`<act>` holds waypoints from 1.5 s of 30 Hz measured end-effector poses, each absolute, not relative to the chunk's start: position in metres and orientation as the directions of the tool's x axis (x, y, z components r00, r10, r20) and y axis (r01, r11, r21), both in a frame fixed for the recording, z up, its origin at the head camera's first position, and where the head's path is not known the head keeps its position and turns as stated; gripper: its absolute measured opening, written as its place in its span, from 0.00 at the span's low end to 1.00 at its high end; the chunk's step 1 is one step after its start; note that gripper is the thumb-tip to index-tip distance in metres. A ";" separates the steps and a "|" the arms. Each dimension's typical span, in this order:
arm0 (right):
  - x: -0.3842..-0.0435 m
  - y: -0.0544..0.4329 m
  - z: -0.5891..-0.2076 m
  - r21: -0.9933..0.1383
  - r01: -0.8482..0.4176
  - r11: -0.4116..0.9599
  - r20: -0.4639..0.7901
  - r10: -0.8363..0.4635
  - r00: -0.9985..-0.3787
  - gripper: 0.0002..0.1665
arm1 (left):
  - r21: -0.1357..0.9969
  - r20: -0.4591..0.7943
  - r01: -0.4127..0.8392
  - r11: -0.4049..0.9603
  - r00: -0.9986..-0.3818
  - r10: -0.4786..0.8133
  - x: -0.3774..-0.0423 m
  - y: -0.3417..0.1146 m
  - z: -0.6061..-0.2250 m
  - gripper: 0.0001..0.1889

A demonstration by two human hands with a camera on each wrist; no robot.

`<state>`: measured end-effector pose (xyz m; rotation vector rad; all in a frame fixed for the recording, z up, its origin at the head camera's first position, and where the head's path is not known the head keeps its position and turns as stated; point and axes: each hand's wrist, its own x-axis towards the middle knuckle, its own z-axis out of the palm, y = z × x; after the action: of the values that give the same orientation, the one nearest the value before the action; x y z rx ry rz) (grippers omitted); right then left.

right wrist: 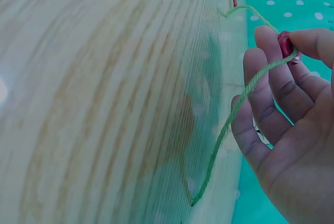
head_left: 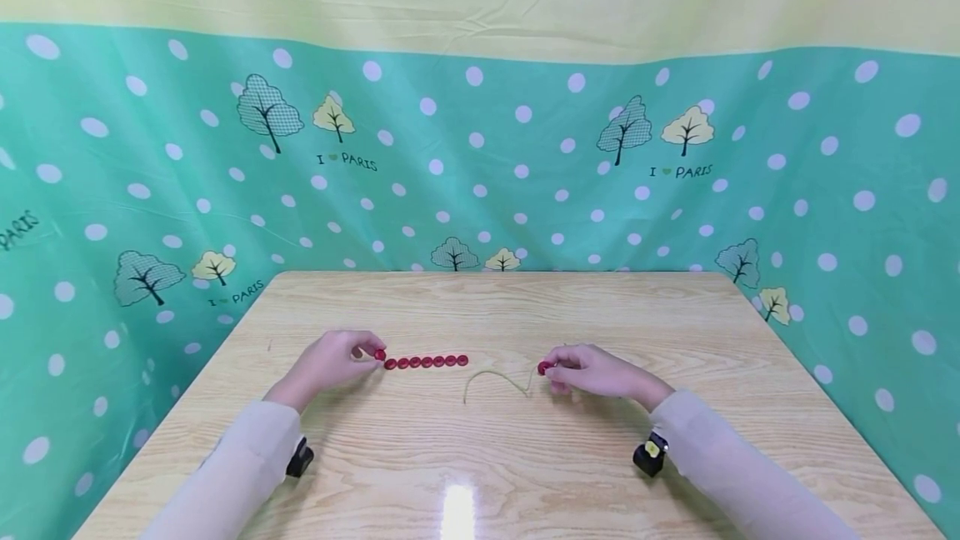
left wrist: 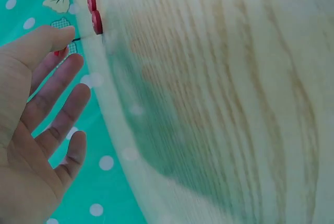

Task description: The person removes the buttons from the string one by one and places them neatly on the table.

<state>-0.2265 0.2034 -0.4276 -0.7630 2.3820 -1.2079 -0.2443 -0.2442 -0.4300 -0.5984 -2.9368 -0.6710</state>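
Observation:
Between thumb and index finger, my left hand (head_left: 335, 359) pinches a red button (head_left: 380, 354) just above the left end of a row of several red buttons (head_left: 427, 362) lying on the table. In the left wrist view the fingers (left wrist: 68, 80) mostly hide the pinched button (left wrist: 60, 53); the other fingers are spread. Off to the right, my right hand (head_left: 592, 371) pinches a red button (right wrist: 285, 44), possibly more than one stacked together. A green string (right wrist: 214, 153) passes at this button, one end hanging toward the table and the other part curving away toward the row.
The wooden table (head_left: 480, 448) has its back edge against a green curtain (head_left: 480, 190) with white dots and printed trees. Black wrist cameras (head_left: 649, 454) sit under both sleeves. A bright light reflection (head_left: 458, 511) shows near the front.

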 end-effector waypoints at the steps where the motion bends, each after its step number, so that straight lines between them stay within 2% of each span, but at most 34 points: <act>1: -0.228 0.205 -0.430 -0.819 -0.302 0.488 -0.074 -0.611 -0.788 0.14 | 0.405 0.145 0.381 0.831 -0.924 0.353 -0.244 -0.245 -0.431 0.11; 14: -0.231 0.206 -0.431 -0.822 -0.314 0.475 -0.069 -0.631 -0.773 0.14 | 0.432 0.039 0.310 0.847 -0.944 0.327 -0.247 -0.248 -0.440 0.08; 32: -0.235 0.208 -0.435 -0.813 -0.315 0.489 -0.083 -0.633 -0.770 0.16 | 0.400 0.036 0.334 0.853 -0.936 0.350 -0.249 -0.247 -0.443 0.10; 45: -0.234 0.207 -0.434 -0.828 -0.305 0.471 -0.072 -0.629 -0.774 0.13 | 0.406 0.053 0.352 0.843 -0.930 0.363 -0.253 -0.249 -0.447 0.10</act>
<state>-0.2335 0.2066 -0.4337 -0.7857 2.3553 -1.2164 -0.2531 -0.2492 -0.4466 -0.5900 -3.0407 -0.6626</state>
